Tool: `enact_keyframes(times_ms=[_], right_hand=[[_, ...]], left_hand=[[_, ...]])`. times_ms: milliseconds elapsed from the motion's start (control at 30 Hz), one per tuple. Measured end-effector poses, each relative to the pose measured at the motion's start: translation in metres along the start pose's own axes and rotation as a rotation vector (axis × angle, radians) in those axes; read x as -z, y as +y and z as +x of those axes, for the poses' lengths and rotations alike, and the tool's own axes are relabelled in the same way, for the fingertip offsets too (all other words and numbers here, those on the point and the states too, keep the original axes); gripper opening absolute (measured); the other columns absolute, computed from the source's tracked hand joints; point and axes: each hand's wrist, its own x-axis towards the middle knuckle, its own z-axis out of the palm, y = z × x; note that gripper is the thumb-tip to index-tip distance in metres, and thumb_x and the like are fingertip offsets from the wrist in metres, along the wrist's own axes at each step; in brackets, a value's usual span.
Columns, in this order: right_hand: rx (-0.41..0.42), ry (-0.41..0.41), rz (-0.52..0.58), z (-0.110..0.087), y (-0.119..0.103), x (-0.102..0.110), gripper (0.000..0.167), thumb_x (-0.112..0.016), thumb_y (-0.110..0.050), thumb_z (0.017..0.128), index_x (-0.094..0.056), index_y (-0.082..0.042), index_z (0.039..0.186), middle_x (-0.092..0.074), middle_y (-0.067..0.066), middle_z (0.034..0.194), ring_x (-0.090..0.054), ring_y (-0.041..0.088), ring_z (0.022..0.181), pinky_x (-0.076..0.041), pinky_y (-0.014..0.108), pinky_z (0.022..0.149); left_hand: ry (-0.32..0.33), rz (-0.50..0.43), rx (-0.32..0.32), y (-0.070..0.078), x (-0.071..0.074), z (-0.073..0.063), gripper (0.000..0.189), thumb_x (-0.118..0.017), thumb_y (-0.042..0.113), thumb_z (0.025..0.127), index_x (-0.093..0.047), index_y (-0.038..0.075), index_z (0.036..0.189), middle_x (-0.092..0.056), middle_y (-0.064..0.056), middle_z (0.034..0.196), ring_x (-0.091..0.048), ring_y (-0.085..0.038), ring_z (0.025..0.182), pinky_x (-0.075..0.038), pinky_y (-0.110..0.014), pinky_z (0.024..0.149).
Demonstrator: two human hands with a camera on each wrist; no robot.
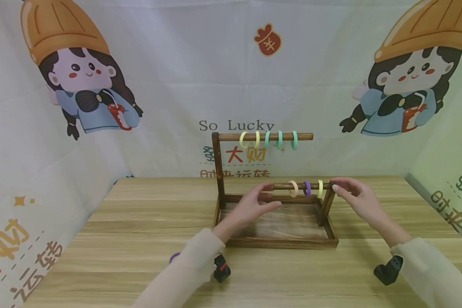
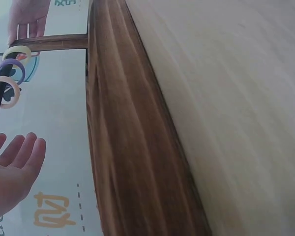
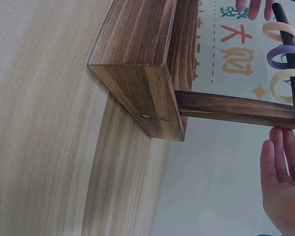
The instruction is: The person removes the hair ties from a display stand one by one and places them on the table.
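A dark wooden stand (image 1: 281, 244) has two bars above a tray base. On its lower bar (image 1: 281, 186) hang a peach ring (image 1: 297, 188), a purple ring (image 1: 307, 188) and a pale yellow ring (image 1: 321, 189). My left hand (image 1: 252, 204) is by the bar's free left end, fingers extended and thumb apart; in the left wrist view the fingertips (image 2: 38, 142) are separate from the bar. At the opposite end, my right hand (image 1: 359, 199) touches the top of the short post (image 1: 326, 207) with nearly straight fingers (image 3: 280, 150).
Several yellow and green rings (image 1: 294, 140) hang along the upper bar (image 1: 307, 136), held by the tall left post (image 1: 218, 171). A purple ring (image 1: 174, 256) lies on the wooden table (image 1: 138, 222), partly hidden by my left sleeve. A printed cloth (image 1: 169, 64) stands behind.
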Motion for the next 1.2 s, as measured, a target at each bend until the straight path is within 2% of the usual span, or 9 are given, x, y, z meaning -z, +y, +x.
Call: enact_keyframes(times_ms=[100,233,633,833,1067,1200], right_hand=[[0.002,0.001,0.001,0.000,0.000,0.000,0.040,-0.047,-0.030,0.092,-0.051,-0.001,0.119,-0.053,0.013,0.113,-0.047,-0.001,0.094,-0.041,0.017,0.074],[0.006,-0.001,-0.006,-0.001,-0.001,0.000,0.040,-0.046,-0.030,0.092,-0.051,-0.001,0.119,-0.053,0.014,0.114,-0.047,-0.001,0.094,-0.041,0.018,0.075],[0.018,-0.004,0.012,-0.001,-0.001,0.000,0.039,-0.046,-0.028,0.092,-0.051,0.000,0.119,-0.054,0.013,0.113,-0.048,0.000,0.093,-0.042,0.016,0.073],[0.014,0.002,-0.003,-0.001,-0.001,0.000,0.040,-0.046,-0.029,0.092,-0.051,0.000,0.119,-0.053,0.013,0.113,-0.047,0.000,0.094,-0.041,0.016,0.074],[0.011,-0.001,0.000,0.000,0.000,0.000,0.040,-0.046,-0.029,0.092,-0.051,0.000,0.119,-0.053,0.014,0.113,-0.048,0.000,0.093,-0.042,0.017,0.073],[0.028,0.009,0.018,0.000,0.002,0.000,0.039,-0.047,-0.027,0.092,-0.051,0.001,0.118,-0.055,0.008,0.111,-0.049,-0.002,0.092,-0.042,0.016,0.073]], left_hand=[[0.015,-0.011,-0.006,0.004,-0.002,0.004,0.059,-0.065,0.031,0.080,-0.040,0.015,0.131,-0.042,0.001,0.128,-0.046,-0.018,0.110,-0.044,-0.028,0.082],[0.037,0.022,-0.036,0.011,-0.004,0.010,0.058,-0.066,0.031,0.079,-0.041,0.017,0.130,-0.043,0.001,0.128,-0.044,-0.016,0.111,-0.041,-0.029,0.086],[0.063,0.249,-0.136,0.019,-0.010,0.023,0.058,-0.065,0.033,0.080,-0.043,0.010,0.129,-0.047,-0.003,0.124,-0.043,-0.014,0.110,-0.040,-0.030,0.087],[0.091,0.333,-0.193,0.023,-0.016,0.027,0.057,-0.067,0.034,0.078,-0.047,0.008,0.125,-0.050,-0.004,0.120,-0.046,-0.014,0.107,-0.039,-0.026,0.087],[0.111,0.388,-0.180,0.025,-0.024,0.029,0.058,-0.067,0.036,0.077,-0.047,0.009,0.125,-0.051,-0.003,0.119,-0.046,-0.013,0.107,-0.039,-0.026,0.087],[0.138,0.405,-0.174,0.025,-0.027,0.031,0.057,-0.067,0.036,0.077,-0.049,0.009,0.123,-0.052,-0.002,0.117,-0.047,-0.013,0.106,-0.039,-0.026,0.088]])
